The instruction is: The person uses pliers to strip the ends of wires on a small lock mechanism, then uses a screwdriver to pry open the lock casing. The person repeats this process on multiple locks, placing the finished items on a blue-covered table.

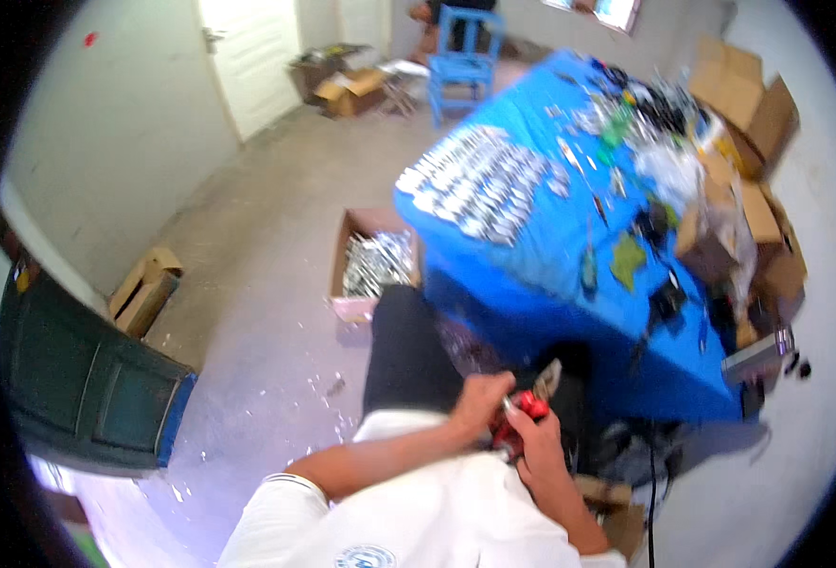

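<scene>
Both of my hands are together over my lap, in front of the dark trousers. My right hand (pixel 539 445) is closed round a red-handled tool (pixel 534 405) with a grey metal tip (pixel 549 379) pointing away from me; blur hides its exact kind. Against it, my left hand (pixel 480 405) is closed, its fingertips at a small silver metal piece (pixel 507 404). More red shows between the palms. The lower fingers of both hands are hidden.
A blue-covered table (pixel 541 256) stands ahead right, bearing rows of silver metal pieces (pixel 484 180), a screwdriver (pixel 589 270) and clutter. Beyond my knee sits a cardboard box (pixel 350 308) of metal parts. Farther off are a blue chair (pixel 463 71) and a person (pixel 427 19).
</scene>
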Demonstrator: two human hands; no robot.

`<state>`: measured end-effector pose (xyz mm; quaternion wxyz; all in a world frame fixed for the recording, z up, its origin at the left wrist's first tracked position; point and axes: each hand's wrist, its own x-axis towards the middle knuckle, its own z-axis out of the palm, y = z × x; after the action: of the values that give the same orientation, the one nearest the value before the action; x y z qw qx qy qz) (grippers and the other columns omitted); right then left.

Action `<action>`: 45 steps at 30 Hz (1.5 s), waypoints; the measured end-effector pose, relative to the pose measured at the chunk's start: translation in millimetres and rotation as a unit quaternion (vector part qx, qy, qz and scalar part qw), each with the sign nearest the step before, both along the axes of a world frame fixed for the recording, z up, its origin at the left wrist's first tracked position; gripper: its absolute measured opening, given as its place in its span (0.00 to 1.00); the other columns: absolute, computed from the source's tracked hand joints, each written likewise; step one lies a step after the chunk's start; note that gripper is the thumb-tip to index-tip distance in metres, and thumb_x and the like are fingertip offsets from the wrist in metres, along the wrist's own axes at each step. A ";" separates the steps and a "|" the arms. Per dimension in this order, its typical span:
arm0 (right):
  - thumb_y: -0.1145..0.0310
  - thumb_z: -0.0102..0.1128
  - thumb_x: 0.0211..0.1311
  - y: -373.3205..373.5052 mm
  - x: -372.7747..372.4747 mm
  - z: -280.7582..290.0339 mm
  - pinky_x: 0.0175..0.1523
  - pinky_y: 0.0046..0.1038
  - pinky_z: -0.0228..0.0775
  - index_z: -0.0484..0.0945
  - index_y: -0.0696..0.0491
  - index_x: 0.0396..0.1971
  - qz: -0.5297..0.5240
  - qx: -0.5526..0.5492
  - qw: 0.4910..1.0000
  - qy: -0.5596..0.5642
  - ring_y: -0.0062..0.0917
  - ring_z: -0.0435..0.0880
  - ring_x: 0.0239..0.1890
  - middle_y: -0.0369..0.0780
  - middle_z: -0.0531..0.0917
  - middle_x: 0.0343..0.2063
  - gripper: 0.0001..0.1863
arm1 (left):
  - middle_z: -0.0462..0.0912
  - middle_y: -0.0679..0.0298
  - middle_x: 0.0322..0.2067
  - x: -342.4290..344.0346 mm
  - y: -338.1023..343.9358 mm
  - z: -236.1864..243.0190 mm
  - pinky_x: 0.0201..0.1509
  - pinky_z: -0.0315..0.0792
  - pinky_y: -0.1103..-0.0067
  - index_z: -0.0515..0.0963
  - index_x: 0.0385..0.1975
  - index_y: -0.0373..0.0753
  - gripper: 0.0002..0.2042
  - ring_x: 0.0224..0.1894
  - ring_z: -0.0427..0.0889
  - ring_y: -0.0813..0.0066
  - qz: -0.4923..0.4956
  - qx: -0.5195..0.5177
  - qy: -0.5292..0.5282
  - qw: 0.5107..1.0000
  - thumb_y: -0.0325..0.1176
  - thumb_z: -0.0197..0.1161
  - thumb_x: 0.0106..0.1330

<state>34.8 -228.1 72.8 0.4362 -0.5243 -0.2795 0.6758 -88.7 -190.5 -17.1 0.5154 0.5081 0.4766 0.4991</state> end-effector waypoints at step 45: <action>0.87 0.50 0.40 -24.0 56.9 -13.8 0.63 0.41 0.60 0.61 0.68 0.58 0.265 0.333 0.668 -0.610 0.49 0.66 0.56 0.56 0.67 0.52 0.35 | 0.65 0.74 0.16 -8.1 -22.8 26.3 0.19 0.55 0.86 0.71 0.17 0.38 0.17 0.18 0.62 0.88 0.014 -0.144 -0.088 0.986 0.42 0.52 0.65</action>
<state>91.7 -252.1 58.9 0.1168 -0.5437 -0.8167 0.1542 -96.8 -213.3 9.2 0.6163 0.3758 0.5032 0.4750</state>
